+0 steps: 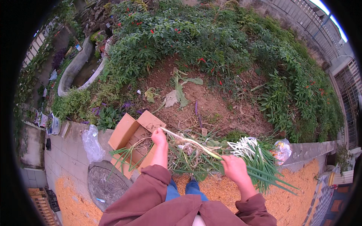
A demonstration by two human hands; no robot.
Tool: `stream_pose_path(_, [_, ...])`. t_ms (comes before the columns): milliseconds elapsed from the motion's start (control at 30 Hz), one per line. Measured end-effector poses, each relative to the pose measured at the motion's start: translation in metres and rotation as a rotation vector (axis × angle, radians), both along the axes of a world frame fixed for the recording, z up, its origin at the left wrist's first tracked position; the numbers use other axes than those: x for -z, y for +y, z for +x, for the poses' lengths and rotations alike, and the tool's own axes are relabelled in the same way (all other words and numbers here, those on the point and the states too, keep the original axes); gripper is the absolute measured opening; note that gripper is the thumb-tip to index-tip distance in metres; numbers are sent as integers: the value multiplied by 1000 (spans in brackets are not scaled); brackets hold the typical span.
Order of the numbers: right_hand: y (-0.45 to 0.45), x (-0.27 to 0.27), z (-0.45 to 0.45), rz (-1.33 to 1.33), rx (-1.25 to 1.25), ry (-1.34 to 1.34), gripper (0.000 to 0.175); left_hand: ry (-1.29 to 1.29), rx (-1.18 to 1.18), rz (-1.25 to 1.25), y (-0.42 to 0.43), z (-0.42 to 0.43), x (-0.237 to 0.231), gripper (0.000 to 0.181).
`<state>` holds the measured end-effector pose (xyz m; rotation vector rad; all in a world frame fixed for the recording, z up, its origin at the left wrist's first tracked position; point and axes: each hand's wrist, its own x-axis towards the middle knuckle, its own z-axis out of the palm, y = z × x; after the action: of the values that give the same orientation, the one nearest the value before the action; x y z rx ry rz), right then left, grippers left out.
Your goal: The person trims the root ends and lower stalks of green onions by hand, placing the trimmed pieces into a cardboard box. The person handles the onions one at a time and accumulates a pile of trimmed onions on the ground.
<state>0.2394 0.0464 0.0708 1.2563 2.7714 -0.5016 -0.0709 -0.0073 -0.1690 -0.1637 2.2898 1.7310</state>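
Observation:
A long green onion (195, 143) stretches between my two hands, its pale end to the left and its green leaves to the right. My left hand (159, 136) pinches the pale end, above the edge of an open cardboard box (123, 130). Around the leafy part, my right hand (234, 167) is closed. Just beyond that hand lies a pile of green onions (256, 158) with white stalks and green leaves. Loose leaves and dry trimmings (185, 161) spread beneath the held onion. A few green and dry stalks (127, 152) lie in the box and over its side.
A clear plastic bag (93, 144) lies left of the box, another plastic bag (282, 150) right of the pile. Orange grains (220, 190) cover the paving around my feet. A round stone slab (106, 180) is at the left. Beyond the low wall (308, 149) grow red-fruited pepper plants (175, 42).

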Motion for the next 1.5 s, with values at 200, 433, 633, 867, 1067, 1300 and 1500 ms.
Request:
stream_pose_path(200, [19, -1, 86, -410, 314, 46, 29, -297, -222, 202, -32, -17, 15, 24])
stream_pose_path(433, [25, 14, 142, -529, 470, 115, 34, -703, -298, 279, -46, 21, 3, 19])
stream_pose_path(633, [17, 29, 139, -596, 506, 260, 35, -831, -94, 277, -43, 72, 18, 18])
stream_pose_path(867, [10, 34, 112, -697, 497, 302, 36, -564, 631, -183, -34, 106, -9, 35])
stream_pose_path(1067, [0, 48, 82, -806, 336, 407, 36, -535, 1113, 312, -14, 183, -137, 35])
stream_pose_path(1300, [0, 51, 50, -1188, 340, 476, 25, -576, 1047, 478, -13, 174, -138, 21])
stream_pose_path(1500, [-7, 57, 28, -1222, 352, 519, 30, -575, 1052, 451, -21, 160, -140, 15])
